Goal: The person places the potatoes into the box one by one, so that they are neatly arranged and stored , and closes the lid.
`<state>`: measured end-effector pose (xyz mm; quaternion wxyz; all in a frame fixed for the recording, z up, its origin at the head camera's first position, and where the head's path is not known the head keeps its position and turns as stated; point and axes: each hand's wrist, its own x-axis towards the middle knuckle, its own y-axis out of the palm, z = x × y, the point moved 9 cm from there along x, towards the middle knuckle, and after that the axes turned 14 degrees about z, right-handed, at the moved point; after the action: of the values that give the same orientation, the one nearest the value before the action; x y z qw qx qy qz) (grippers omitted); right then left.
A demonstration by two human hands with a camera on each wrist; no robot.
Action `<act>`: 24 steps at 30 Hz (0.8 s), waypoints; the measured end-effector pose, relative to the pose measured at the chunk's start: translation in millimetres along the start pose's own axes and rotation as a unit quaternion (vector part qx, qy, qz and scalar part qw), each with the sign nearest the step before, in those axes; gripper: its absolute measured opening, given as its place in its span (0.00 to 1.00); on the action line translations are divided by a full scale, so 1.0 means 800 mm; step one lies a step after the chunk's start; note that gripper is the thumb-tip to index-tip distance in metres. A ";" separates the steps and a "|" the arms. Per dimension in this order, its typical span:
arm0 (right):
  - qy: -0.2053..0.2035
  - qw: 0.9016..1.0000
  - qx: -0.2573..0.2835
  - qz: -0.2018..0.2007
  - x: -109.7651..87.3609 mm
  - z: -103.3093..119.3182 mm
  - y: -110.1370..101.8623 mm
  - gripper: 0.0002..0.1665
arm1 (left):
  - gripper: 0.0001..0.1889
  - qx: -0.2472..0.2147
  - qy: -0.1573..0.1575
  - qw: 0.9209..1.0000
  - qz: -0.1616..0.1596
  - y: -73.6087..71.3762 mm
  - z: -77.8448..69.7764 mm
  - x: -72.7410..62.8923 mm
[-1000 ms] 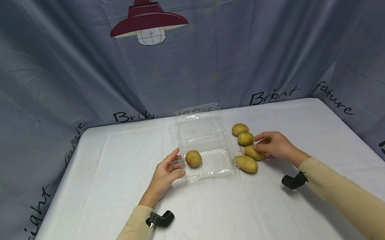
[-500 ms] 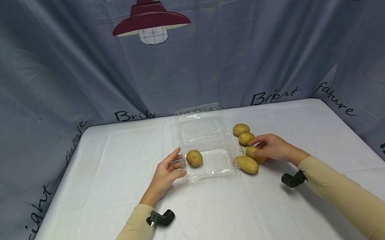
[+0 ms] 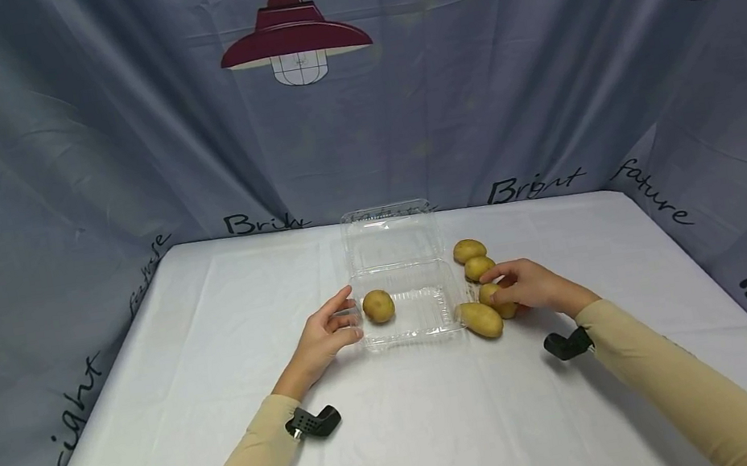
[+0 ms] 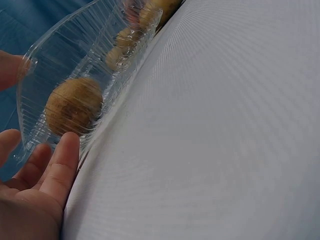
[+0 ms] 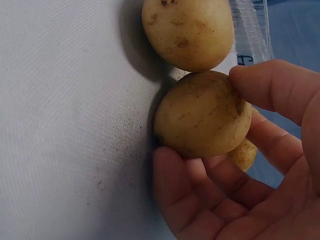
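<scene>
A clear plastic clamshell box (image 3: 422, 308) lies with its lid (image 3: 391, 242) folded back at the centre of the white table. One round potato (image 3: 378, 307) sits inside, at the left end. My left hand (image 3: 321, 343) touches the box's left wall with spread, relaxed fingers; fingertips (image 4: 70, 142) lie right at the plastic in the left wrist view. My right hand (image 3: 532, 289) has thumb and fingers round a potato (image 5: 202, 115) that lies beside the box. In the right wrist view, another potato (image 5: 190, 32) lies against the held one.
Two potatoes (image 3: 469, 250) (image 3: 479, 268) sit behind the held one, right of the box. A longer potato (image 3: 481, 320) lies in front, against the box's right edge. A grey curtain (image 3: 400, 123) printed with lamps hangs behind the white-covered table (image 3: 406, 440).
My right hand has moved slightly left and its fingers have closed round the potato. The left hand has stayed at the box. The whole view has shifted a little.
</scene>
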<state>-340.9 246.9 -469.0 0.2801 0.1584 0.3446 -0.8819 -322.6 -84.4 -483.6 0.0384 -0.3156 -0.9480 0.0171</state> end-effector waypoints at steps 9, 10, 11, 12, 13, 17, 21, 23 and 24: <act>0.002 1.000 -0.002 -0.014 -0.003 -0.003 0.001 0.29 | 0.44 -0.003 -0.003 1.000 0.003 0.001 0.002 0.001; 0.000 1.000 0.001 -0.015 -0.003 -0.003 0.001 0.29 | 0.44 -0.003 -0.004 1.000 0.004 0.001 0.002 0.002; -0.002 1.000 0.002 -0.015 -0.004 -0.004 0.001 0.29 | 0.44 -0.004 -0.004 1.000 0.004 0.001 0.002 0.002; -0.002 1.000 0.007 -0.018 -0.003 -0.004 0.000 0.28 | 0.44 -0.003 -0.004 1.000 0.004 0.001 0.002 0.002; -0.004 1.000 0.011 -0.018 -0.004 -0.005 0.000 0.28 | 0.44 -0.003 -0.004 1.000 0.004 0.001 0.002 0.002; -0.009 0.999 0.028 -0.019 -0.004 -0.005 -0.001 0.29 | 0.44 -0.001 -0.004 1.000 0.003 0.001 0.001 0.001; -0.026 0.999 0.040 -0.017 -0.005 0.001 -0.001 0.31 | 0.44 -0.005 -0.005 1.000 0.003 0.001 0.001 0.000; -0.033 0.998 0.050 -0.015 -0.006 0.003 -0.002 0.31 | 0.44 -0.007 -0.005 1.000 0.002 0.000 0.001 0.000; -0.037 0.998 0.053 -0.014 -0.006 0.004 -0.002 0.31 | 0.44 -0.007 -0.005 1.000 0.002 0.000 0.000 0.000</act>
<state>-338.3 247.7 -463.3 0.2717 0.1360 0.2889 -0.9078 -322.3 -84.5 -484.0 0.0311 -0.3178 -0.9476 0.0118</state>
